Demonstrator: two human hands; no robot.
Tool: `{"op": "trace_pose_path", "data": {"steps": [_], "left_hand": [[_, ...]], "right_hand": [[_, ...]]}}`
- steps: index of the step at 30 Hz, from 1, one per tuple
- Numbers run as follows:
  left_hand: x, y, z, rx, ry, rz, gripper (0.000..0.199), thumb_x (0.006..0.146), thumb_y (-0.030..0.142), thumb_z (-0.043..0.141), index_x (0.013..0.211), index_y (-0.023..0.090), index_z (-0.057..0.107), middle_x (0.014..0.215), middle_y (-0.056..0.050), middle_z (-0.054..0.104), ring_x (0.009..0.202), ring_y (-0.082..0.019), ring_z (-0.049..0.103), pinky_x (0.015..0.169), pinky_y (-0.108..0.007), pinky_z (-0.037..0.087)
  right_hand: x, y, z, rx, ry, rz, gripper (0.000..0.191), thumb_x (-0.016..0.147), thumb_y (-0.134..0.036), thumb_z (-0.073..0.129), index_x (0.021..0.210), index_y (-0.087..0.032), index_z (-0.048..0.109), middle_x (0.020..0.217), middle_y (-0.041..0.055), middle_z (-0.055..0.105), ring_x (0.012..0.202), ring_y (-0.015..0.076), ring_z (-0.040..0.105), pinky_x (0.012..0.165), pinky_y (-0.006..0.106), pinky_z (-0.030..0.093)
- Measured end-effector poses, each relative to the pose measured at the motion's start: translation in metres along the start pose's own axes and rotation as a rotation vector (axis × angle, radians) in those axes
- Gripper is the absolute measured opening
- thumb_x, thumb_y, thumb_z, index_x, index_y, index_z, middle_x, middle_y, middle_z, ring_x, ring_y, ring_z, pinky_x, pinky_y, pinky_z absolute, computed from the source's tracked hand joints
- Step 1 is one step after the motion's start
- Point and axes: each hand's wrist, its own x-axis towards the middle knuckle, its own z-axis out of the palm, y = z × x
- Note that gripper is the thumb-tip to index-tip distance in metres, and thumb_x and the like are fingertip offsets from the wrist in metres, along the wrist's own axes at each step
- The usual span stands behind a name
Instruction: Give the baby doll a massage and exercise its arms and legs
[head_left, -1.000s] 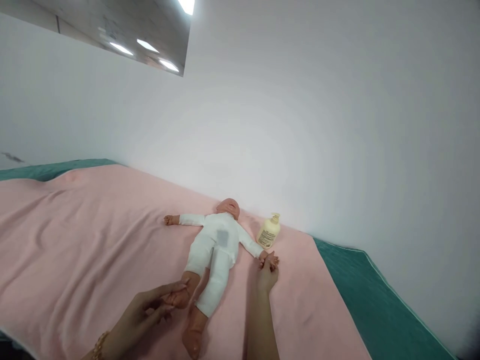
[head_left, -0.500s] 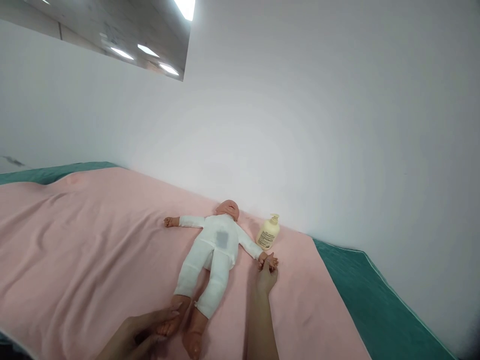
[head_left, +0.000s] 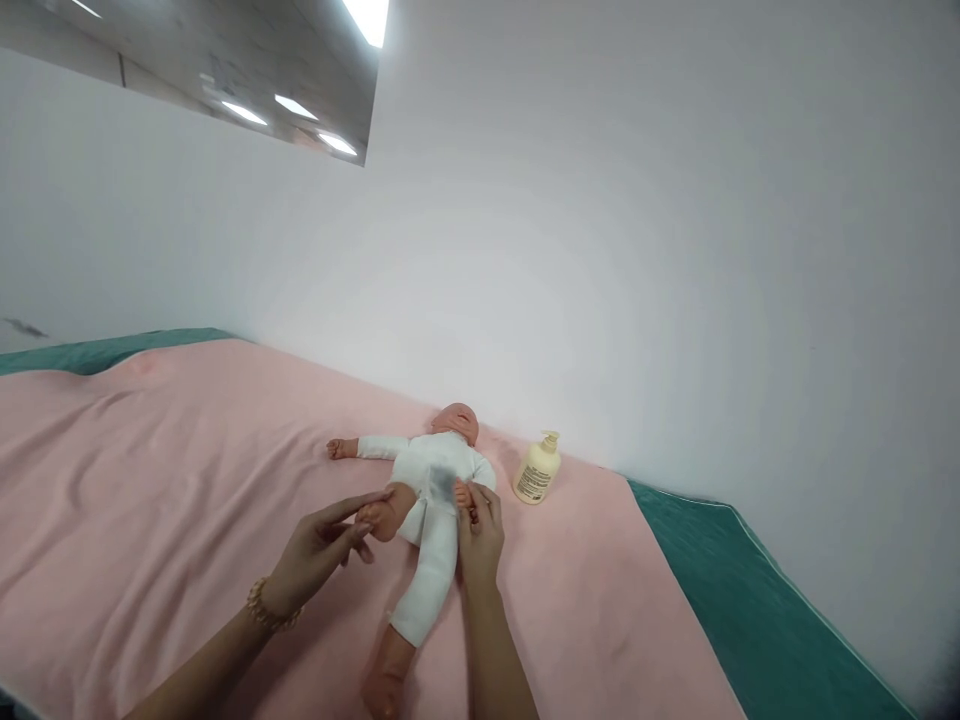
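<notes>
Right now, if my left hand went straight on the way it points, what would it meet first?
Your left hand holds the doll's foot, so that's first; just beyond it, likely the doll's white torso, though depth is unclear.

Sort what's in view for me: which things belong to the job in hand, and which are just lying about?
In use:
doll
left hand, holding the doll's foot
right hand, holding the doll's hand
pink blanket, spread under the doll

Seemingly just lying about:
pump bottle, untouched
green sheet, showing beyond the blanket
</notes>
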Motion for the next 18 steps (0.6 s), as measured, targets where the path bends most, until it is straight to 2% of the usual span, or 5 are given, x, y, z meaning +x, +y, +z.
{"op": "trace_pose_path", "data": {"steps": [4, 10, 15, 18], "left_hand": [[0.027, -0.002, 0.011, -0.077, 0.051, 0.023, 0.046, 0.083, 0.048, 0.062, 0.118, 0.017, 0.063, 0.116, -0.014, 0.067, 0.058, -0.015, 0.066, 0.044, -0.022, 0.041], [0.040, -0.014, 0.023, -0.135, 0.059, 0.016, 0.052, 0.082, 0.049, 0.063, 0.120, 0.014, 0.061, 0.114, -0.016, 0.066, 0.058, -0.016, 0.066, 0.044, -0.022, 0.040], [0.027, -0.021, 0.020, -0.131, 0.029, 0.024, 0.047, 0.082, 0.048, 0.064, 0.117, 0.016, 0.063, 0.115, -0.016, 0.067, 0.057, -0.015, 0.066, 0.043, -0.022, 0.040], [0.011, -0.022, 0.015, -0.116, 0.026, 0.015, 0.044, 0.084, 0.046, 0.062, 0.118, 0.018, 0.063, 0.114, -0.014, 0.067, 0.058, -0.015, 0.066, 0.043, -0.021, 0.041]], "right_hand": [[-0.002, 0.007, 0.003, -0.115, -0.106, -0.123, 0.039, 0.091, -0.015, 0.042, 0.124, -0.025, 0.061, 0.115, 0.0086, 0.059, 0.108, 0.0179, 0.057, 0.094, 0.034, 0.049], [-0.002, 0.011, 0.002, -0.139, -0.171, -0.185, 0.040, 0.091, -0.012, 0.041, 0.123, -0.025, 0.063, 0.115, 0.0086, 0.060, 0.107, 0.0171, 0.058, 0.093, 0.032, 0.050], [-0.003, 0.010, 0.001, -0.096, -0.161, -0.095, 0.037, 0.091, -0.014, 0.043, 0.119, -0.025, 0.064, 0.116, 0.0082, 0.059, 0.109, 0.0178, 0.057, 0.095, 0.033, 0.048], [-0.001, 0.005, -0.002, -0.022, -0.057, 0.033, 0.030, 0.089, -0.022, 0.049, 0.115, -0.023, 0.065, 0.114, 0.0080, 0.059, 0.106, 0.0185, 0.057, 0.088, 0.031, 0.050]]}}
